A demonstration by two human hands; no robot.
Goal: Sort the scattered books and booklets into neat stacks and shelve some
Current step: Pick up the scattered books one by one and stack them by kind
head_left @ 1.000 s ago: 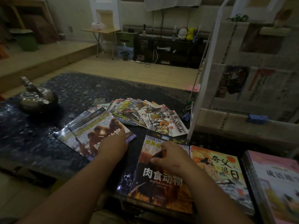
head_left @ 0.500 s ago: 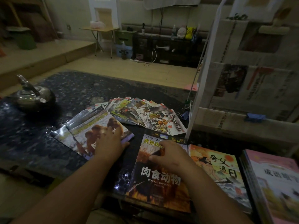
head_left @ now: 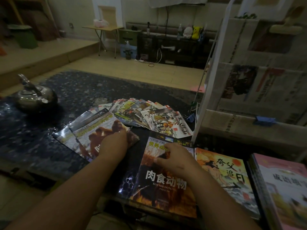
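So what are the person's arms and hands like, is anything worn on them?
Bare: no gloves on the left hand or right hand, no sleeve on either forearm, no watch or bracelet at the wrists. Too dim to tell about rings.

Left hand (head_left: pixel 111 145) rests on the camel-cover booklet (head_left: pixel 103 138) while right hand (head_left: pixel 176 159) presses the carnivore book (head_left: pixel 166 185) on the dark table (head_left: pixel 41 146).
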